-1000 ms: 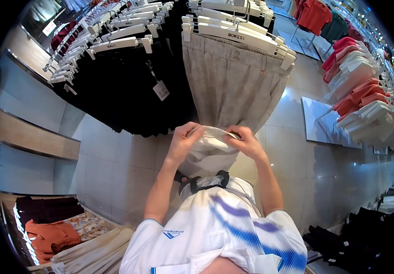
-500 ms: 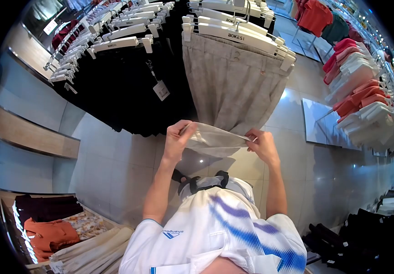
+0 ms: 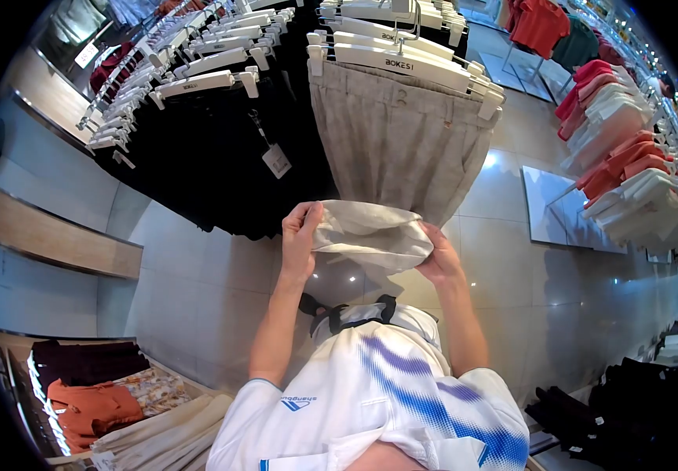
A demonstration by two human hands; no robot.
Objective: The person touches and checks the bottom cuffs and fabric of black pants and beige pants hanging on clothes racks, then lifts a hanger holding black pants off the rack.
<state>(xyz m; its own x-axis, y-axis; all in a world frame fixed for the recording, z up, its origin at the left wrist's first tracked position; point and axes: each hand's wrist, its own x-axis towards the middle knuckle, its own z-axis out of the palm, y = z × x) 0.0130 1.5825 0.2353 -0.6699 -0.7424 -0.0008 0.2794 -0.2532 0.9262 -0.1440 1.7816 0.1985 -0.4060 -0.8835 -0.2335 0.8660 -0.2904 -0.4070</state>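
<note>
Light beige trousers [image 3: 402, 133] hang by the waist from a white clip hanger [image 3: 402, 66] marked BOKESI. Their lower end, a leg opening [image 3: 370, 231], is spread wide between my hands. My left hand [image 3: 300, 235] grips the opening's left edge, thumb on the cloth. At the right edge my right hand [image 3: 439, 255] is closed on the same cloth, its fingertips partly hidden by it. Black trousers [image 3: 221, 157] with a white price tag [image 3: 276, 161] hang just left of the beige pair.
Pink and white tops [image 3: 614, 133] hang on a rack at the right. At the lower left lie an orange garment [image 3: 91, 412] and cream clothes [image 3: 166, 439]. Dark garments [image 3: 614, 408] lie at the lower right. Shelving [image 3: 60, 235] stands on the left.
The cloth between my hands has gone from pulled nearly flat to an open loop. My right hand has shifted slightly left and down, and my left hand slightly up.
</note>
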